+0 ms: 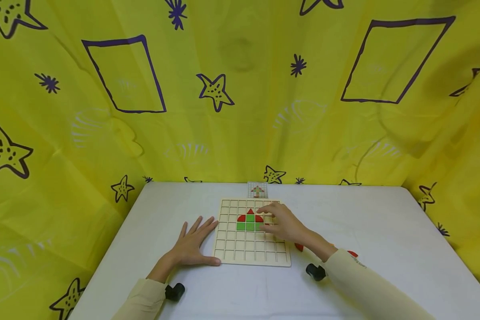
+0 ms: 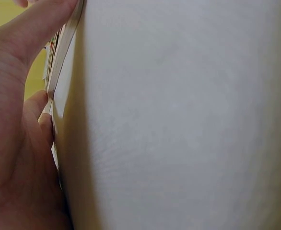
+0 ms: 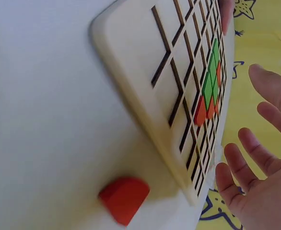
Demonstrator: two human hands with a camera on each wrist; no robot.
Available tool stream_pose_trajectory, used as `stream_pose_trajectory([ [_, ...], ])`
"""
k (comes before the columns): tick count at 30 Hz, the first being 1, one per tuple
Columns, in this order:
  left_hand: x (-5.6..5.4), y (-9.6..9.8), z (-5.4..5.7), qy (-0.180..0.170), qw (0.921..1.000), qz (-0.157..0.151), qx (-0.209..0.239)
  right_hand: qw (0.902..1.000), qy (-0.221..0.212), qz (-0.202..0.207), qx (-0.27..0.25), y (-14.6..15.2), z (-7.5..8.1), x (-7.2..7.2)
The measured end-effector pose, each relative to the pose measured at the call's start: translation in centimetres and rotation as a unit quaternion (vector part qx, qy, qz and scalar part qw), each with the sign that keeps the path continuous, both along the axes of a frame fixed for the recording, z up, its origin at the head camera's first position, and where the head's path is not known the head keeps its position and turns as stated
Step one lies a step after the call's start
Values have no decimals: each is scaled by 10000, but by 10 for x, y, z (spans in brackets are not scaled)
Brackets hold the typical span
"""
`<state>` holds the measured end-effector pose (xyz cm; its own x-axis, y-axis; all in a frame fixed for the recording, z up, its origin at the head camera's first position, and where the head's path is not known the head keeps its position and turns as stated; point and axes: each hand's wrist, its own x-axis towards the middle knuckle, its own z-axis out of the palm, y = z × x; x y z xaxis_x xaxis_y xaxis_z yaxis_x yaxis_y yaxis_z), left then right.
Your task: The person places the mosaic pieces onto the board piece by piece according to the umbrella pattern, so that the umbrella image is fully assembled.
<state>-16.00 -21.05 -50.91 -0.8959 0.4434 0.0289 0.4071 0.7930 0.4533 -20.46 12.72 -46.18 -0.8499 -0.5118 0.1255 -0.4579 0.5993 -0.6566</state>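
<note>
Above gridded board (image 1: 229, 245), right hand (image 1: 285, 223) loosely spread, left hand (image 1: 193, 247) splayed at board's edge

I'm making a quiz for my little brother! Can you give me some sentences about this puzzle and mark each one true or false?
1. A red triangle sits just above a green square on the board. True.
2. The little picture card lies in the middle of the board. False: it is on the table, just past the board's far edge.
3. The left grip touches the board's left edge. True.
4. The right grip is pinching something. False: its thumb and fingers are apart, with nothing between them.
5. All the red bits are on the board. False: a loose red piece lies beside it.
</note>
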Motion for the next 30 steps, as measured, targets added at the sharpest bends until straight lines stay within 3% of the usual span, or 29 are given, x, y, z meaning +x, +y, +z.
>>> stream_pose_trajectory([
  [8, 1, 2, 2, 0, 10000, -13, -41, 9999, 38, -108, 9, 41, 6, 14],
  [12, 0, 4, 5, -224, 9993, 94, -288, 9998, 16, -208, -13, 63, 7, 22],
  [17, 1, 3, 3, -142, 9997, 68, -204, 9995, 105, -285, -20, 84, 5, 30],
  [30, -3, 0, -7, -152, 9996, 130, -194, 9998, 76, -147, -132, 106, -4, 37],
])
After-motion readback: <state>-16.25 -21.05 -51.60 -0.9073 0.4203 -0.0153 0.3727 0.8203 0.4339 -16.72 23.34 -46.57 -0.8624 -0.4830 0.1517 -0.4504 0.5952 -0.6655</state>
